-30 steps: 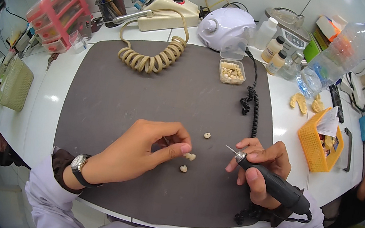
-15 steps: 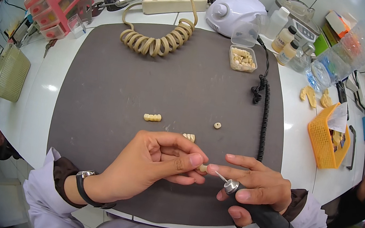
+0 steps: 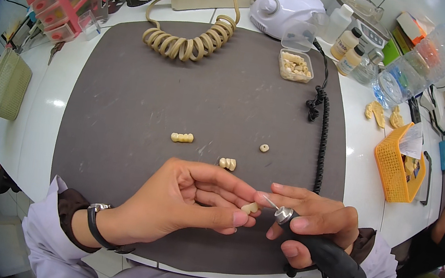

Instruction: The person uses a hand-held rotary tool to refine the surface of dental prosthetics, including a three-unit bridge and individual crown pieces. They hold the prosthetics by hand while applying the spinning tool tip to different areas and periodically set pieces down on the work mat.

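Tooth-shaped piece (image 3: 249, 208), small and cream, sits at the fingertips of the left hand (image 3: 185, 197), low over the dark mat (image 3: 125, 96) on the white worktop (image 3: 36, 134). The left thumb presses it from the near side, with the fingers curled behind. The right hand (image 3: 326, 218) is wrapped around a black handpiece (image 3: 326, 255), whose slim metal bur (image 3: 270, 202) points up and left, near the piece; whether they touch is hard to tell. The hands come together at the index fingertips, which meet or nearly meet just above the piece.

Beyond the left hand, a joined group of cream teeth (image 3: 227, 164) lies just past the knuckles, a longer row of teeth (image 3: 182, 137) rests farther off to the left, and a single tooth (image 3: 264, 148) lies to the right. Toward the mat's far edge stands a clear box (image 3: 295, 77) of pale teeth, its lid raised behind it. A black coiled cord (image 3: 322, 148) runs down the mat's right side, while a beige coiled hose (image 3: 187, 47) lies across the far left. A yellow basket (image 3: 388, 164) stands on the worktop to the right.
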`<state>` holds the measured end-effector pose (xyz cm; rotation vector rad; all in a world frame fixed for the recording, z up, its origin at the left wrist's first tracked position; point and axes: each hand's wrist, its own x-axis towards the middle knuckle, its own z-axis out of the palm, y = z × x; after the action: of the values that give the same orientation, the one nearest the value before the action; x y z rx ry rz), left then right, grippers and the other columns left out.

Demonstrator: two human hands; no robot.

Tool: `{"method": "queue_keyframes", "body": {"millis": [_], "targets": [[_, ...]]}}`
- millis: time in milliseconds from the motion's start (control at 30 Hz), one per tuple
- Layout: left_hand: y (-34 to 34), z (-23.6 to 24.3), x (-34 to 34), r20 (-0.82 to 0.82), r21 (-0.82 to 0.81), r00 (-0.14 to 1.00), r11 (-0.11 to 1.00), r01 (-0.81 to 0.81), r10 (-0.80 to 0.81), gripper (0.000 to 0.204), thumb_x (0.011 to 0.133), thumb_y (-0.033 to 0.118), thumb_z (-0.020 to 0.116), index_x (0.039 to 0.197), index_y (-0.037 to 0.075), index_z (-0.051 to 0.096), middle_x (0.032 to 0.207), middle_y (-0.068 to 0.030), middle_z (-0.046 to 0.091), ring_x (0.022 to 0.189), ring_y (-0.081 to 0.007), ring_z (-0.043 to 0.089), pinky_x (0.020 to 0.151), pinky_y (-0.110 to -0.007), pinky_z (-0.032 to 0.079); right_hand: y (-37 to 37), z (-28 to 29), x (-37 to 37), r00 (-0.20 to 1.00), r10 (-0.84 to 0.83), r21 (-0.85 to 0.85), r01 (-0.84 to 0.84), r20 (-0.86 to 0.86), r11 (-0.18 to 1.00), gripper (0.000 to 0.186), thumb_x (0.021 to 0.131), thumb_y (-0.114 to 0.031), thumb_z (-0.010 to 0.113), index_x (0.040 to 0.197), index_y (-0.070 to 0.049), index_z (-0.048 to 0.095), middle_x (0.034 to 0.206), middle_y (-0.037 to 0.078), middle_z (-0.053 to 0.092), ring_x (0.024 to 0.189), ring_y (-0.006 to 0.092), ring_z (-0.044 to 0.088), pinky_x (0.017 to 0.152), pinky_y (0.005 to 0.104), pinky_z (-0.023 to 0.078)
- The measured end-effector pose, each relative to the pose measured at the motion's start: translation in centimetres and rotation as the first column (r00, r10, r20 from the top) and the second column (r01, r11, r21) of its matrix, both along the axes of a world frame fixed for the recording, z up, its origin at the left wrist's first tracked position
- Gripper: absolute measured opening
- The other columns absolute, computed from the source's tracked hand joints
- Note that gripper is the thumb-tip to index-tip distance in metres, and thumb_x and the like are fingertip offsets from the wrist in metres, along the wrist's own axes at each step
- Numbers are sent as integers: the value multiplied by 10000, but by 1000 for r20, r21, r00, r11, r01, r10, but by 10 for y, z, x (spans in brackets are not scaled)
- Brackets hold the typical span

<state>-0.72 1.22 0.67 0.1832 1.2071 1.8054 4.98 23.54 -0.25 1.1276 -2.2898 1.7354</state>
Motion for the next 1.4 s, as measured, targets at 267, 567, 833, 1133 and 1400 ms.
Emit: {"method": "queue_keyframes", "body": {"millis": [267,567,833,1133,1400], "targets": [[1,-3,1,-22,19,995,995,-94,94,154,811,-40,608,950,-40,542,964,-188,638,897,-215,649,758,-277,547,5,12,-4,991,-126,-52,124,-42,991,346,821,-96,603,1050,-109,343,790,193,635,986,398,600,1017,611,206],[-1,-2,4,-111,72,979,984,-161,168,153,777,-73,632,852,-22,509,943,-222,635,889,-252,651,727,-304,554,-14,9,-5,981,-194,-166,189,-16,968,328,711,4,688,999,-53,543,690,100,623,1033,425,566,963,579,339],[-1,-17,5,-133,157,978,978,-137,158,161,777,-83,620,841,-16,489,922,-228,634,867,-259,650,730,-317,552,-6,2,-4,996,-94,-50,93,-8,994,391,721,24,672,1066,-62,509,790,135,619,1039,419,564,948,529,398],[-2,-14,4,-78,81,994,994,-73,79,280,810,-19,631,1071,-79,551,976,-161,630,960,-194,621,792,-235,529,-8,3,-2,998,-6,-55,9,65,998,447,732,47,660,1128,-68,489,817,150,618,1105,421,517,969,539,370],[-4,-11,5,-129,26,988,996,-82,85,217,813,-16,633,1018,-80,604,970,-163,648,909,-190,639,813,-255,517,-5,6,-1,995,-56,78,49,87,996,397,768,-22,645,1105,-139,468,798,125,673,1105,430,516,1008,574,265]]}}
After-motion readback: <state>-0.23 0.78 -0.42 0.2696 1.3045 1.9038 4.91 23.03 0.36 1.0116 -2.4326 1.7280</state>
